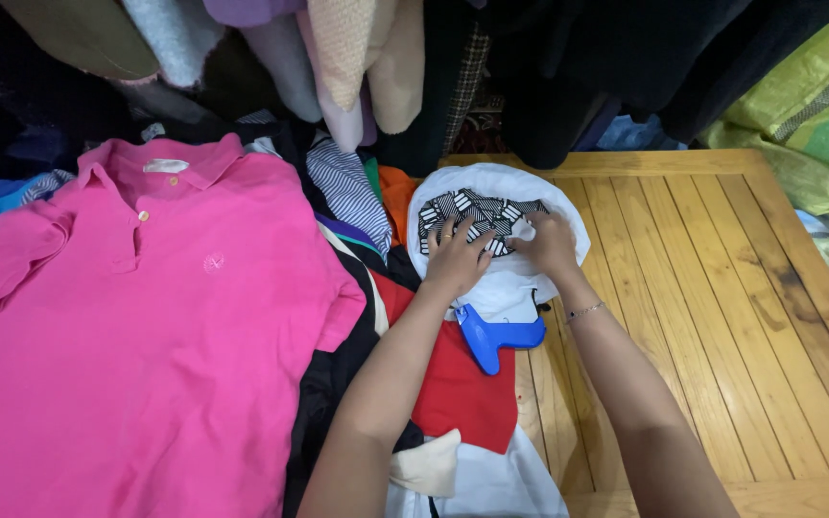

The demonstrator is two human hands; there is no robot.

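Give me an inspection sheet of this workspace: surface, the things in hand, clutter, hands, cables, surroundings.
Surface: wooden table, bare on the right, clothes piled on the left.
Things in hand: white garment with a black-and-white print, bunched under both hands.
Clutter: pink polo laid flat; red cloth; blue tagging gun; striped fabric.
Hands: left hand and right hand press on the print; bracelet on the right wrist.
Cables: nothing seen.
Surroundings: hanging clothes above; green woven bag at right.
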